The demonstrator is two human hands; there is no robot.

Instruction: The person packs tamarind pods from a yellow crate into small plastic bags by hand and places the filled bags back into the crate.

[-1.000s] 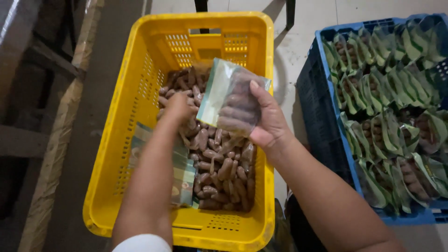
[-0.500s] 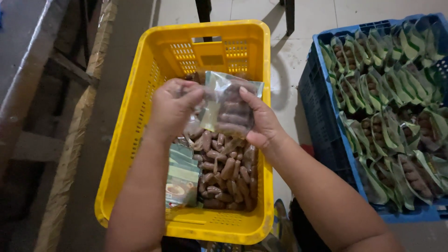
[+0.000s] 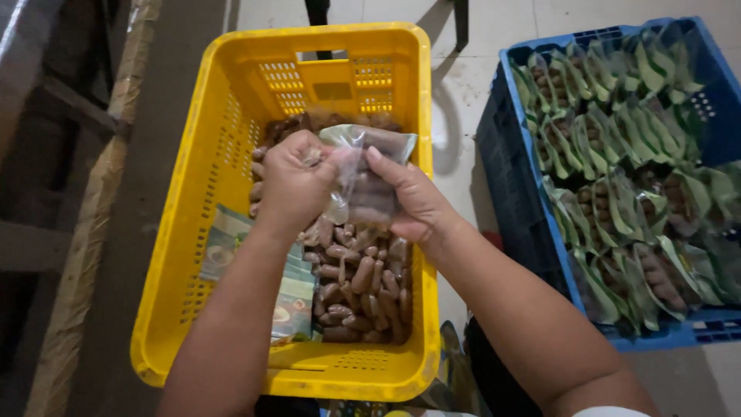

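Since a moment ago, left hand (image 3: 297, 181) has stayed at the clear plastic pouch (image 3: 363, 174), fingers bunched on brown pods at its mouth; right hand (image 3: 409, 205) clamps it from behind, steadying it over the yellow perforated plastic crate (image 3: 231, 116) near its far edge.

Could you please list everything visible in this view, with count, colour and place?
yellow crate: one, yellow, centre, on the floor.
brown pods: a loose heap, too many to count, brown, inside the yellow crate.
clear bag: one, transparent, partly filled with brown pods, held over the yellow crate.
printed packets: a small stack, green and pale, on the left side of the yellow crate's floor.
blue crate: one, blue, to the right.
filled packets: many, green and clear with brown contents, in rows in the blue crate.
wooden frame: brown, far left.
left hand: closed at the bag's mouth.
right hand: supports the bag from behind.
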